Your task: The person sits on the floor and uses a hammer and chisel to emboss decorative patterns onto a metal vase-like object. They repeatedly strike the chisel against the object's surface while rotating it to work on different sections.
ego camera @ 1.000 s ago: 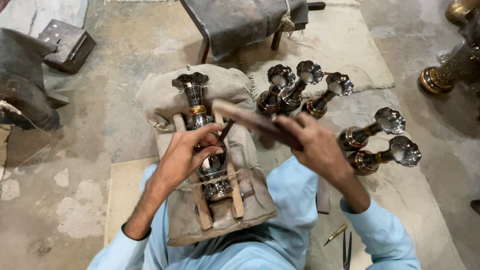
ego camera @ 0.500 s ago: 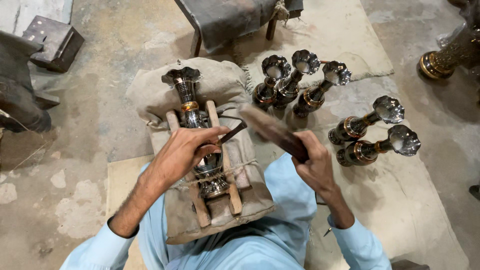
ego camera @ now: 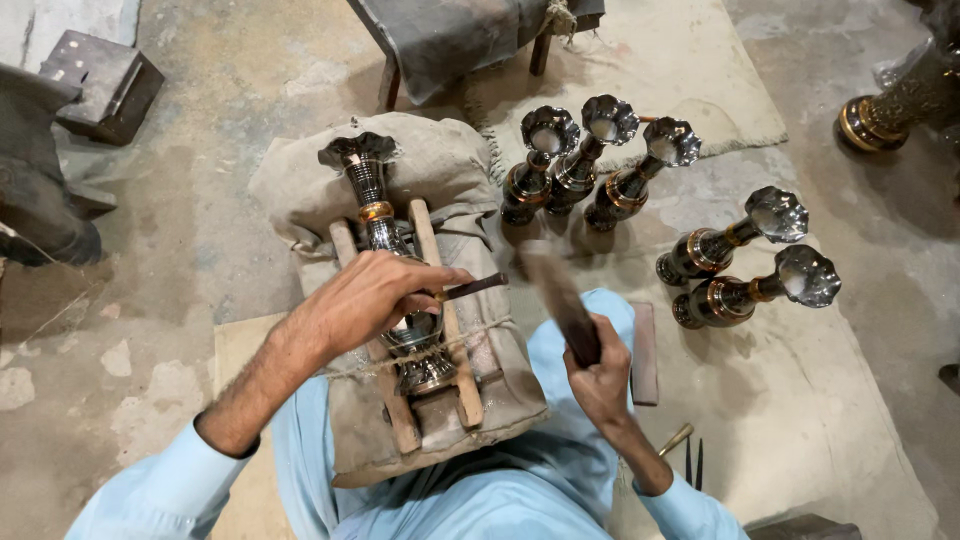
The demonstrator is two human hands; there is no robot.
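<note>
Here I see my left hand (ego camera: 375, 295) curled over a metal vase (ego camera: 395, 275) that lies on its side between two wooden slats (ego camera: 445, 320) on a stuffed sackcloth cushion (ego camera: 440, 160). The fingers of that hand are pressed together, pinching a thin dark chisel (ego camera: 472, 288) whose shaft sticks out to the right of the knuckles, its tip hidden under the fingers against the vase body. The vase's flared, scalloped mouth points away from the hand, toward the far end of the cushion, and its foot sits just below the palm, nearer my lap. A cord crosses the slats and the cushion right under the hand.

My right hand (ego camera: 600, 375) is wrapped tight around the handle of a wooden mallet (ego camera: 560, 295), which is raised and blurred, its head just right of the chisel's free end and apart from it.

Beyond the right hand, on the floor cloth (ego camera: 700, 60), three similar vases (ego camera: 585, 160) stand close together, and two more (ego camera: 745, 265) lie on their sides further to the right. Just right of the right hand lies a flat brown block (ego camera: 645, 355). Below its wrist a few thin tools (ego camera: 688, 450) rest on the floor. Well to the left of the left hand sits a dark metal block (ego camera: 100, 85).
</note>
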